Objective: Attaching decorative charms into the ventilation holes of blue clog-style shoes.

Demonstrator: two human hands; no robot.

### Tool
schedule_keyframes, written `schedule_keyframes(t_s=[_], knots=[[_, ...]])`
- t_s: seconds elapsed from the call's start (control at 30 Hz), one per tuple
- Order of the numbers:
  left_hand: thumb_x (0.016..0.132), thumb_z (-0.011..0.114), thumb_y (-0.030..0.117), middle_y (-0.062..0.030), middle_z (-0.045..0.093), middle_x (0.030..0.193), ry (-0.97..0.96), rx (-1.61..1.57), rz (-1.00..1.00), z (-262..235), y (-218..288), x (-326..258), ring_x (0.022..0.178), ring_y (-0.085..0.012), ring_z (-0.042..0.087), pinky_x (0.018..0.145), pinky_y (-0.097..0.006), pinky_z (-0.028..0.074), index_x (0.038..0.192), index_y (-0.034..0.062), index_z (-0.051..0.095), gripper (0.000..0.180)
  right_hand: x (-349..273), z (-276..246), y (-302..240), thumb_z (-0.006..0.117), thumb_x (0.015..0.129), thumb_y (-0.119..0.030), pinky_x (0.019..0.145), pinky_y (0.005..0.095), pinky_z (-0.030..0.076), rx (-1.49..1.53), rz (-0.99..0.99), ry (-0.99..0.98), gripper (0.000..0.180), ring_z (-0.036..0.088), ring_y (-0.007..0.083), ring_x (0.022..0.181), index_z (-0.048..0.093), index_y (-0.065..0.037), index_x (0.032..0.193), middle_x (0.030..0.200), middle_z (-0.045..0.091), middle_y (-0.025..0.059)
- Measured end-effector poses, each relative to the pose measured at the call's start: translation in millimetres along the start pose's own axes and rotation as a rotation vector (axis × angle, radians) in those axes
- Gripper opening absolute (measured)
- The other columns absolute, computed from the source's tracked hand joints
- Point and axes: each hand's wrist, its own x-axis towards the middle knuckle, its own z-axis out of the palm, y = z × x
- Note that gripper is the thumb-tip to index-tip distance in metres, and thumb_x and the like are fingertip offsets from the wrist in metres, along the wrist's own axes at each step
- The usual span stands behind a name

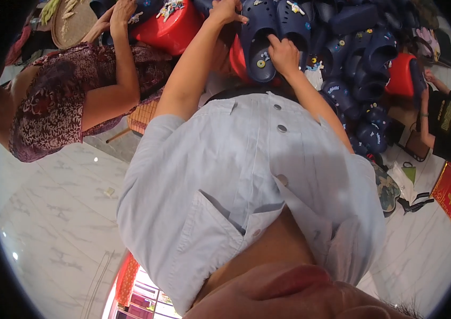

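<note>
A pair of navy clogs with vent holes lies before me at the top of the view. My left hand (228, 10) is closed at the outer side of the left navy clog (259, 24), its thumb against the clog's edge; the other fingertips are partly hidden. My right hand (285, 54) has its fingers bent over the rim at the foot opening, between this clog and the right navy clog (293, 24). A round yellowish charm (261, 63) shows inside the left clog's heel. Small coloured charms (295, 7) sit on the right clog's upper.
More navy clogs (366, 64) are heaped to my right. Red stools (169, 29) stand at the left and right (401, 74). One co-worker in a patterned dress (55, 95) sits at my left; another in a black shirt (448, 119) is at the right. A round tray (74, 26) lies far left.
</note>
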Motion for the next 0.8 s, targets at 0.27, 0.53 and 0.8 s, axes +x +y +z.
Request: schedule_keyframes(t_s=[0.27, 0.53, 0.8], knots=[[0.065, 0.086, 0.026, -0.017, 0.068, 0.091, 0.387, -0.228, -0.004, -13.3, 38.7, -48.1, 0.08, -0.0348, 0.065, 0.073, -0.042, 0.05, 0.093, 0.0051, 0.066, 0.04, -0.7, -23.4, 1.6, 0.059, 0.09, -0.034, 0.071, 0.0458, 0.051, 0.048, -0.038, -0.117, 0.029, 0.061, 0.0369, 0.082, 0.063, -0.022, 0.117, 0.085, 0.058, 0.0176], [0.082, 0.071, 0.021, -0.0121, 0.068, 0.1, 0.65, -0.272, 0.092, 0.9, 57.5, -94.2, 0.096, -0.0308, 0.062, 0.086, -0.039, 0.049, 0.105, 0.0053, 0.067, 0.028, -26.8, -51.4, -13.5, 0.073, 0.078, -0.014, 0.083, 0.038, 0.047, 0.235, -0.022, 0.061, 0.028, 0.052, 0.028, 0.097, 0.071, -0.016, 0.106, 0.103, 0.053, 0.0105], [0.084, 0.068, 0.016, -0.012, 0.067, 0.099, 0.706, -0.428, 0.042, 4.7, 76.8, -108.9, 0.095, -0.0298, 0.061, 0.084, -0.039, 0.049, 0.102, 0.0049, 0.067, 0.022, -21.6, -33.6, -30.8, 0.077, 0.068, -0.02, 0.088, 0.0434, 0.043, -0.121, -0.171, 0.041, 0.028, 0.049, 0.0315, 0.108, 0.07, -0.012, 0.094, 0.117, 0.052, 0.0126]])
